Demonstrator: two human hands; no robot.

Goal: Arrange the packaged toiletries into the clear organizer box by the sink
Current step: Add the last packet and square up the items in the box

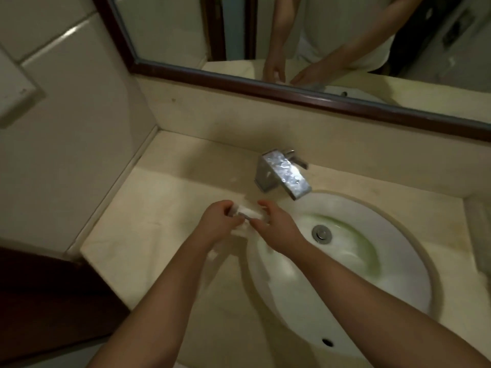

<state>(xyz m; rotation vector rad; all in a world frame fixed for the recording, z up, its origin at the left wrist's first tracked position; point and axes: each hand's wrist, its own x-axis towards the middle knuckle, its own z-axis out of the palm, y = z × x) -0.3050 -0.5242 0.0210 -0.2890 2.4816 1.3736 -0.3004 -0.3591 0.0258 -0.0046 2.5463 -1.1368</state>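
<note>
A small white packaged toiletry point(63, 213) sits between my two hands on the counter left of the sink. My left hand point(218, 224) grips its left end with curled fingers. My right hand point(276, 229) pinches its right end with fingers and thumb. Faint clear plastic edges point(240, 232) show under and around the packet; whether this is the organizer box is too blurred to tell. Most of the packet is hidden by my fingers.
A chrome faucet point(283, 173) stands just behind my hands. The white oval sink point(398, 288) with its drain point(322, 233) lies to the right. A cream counter point(148, 221) meets the tiled wall point(66, 128) on the left. A framed mirror point(292, 94) hangs above.
</note>
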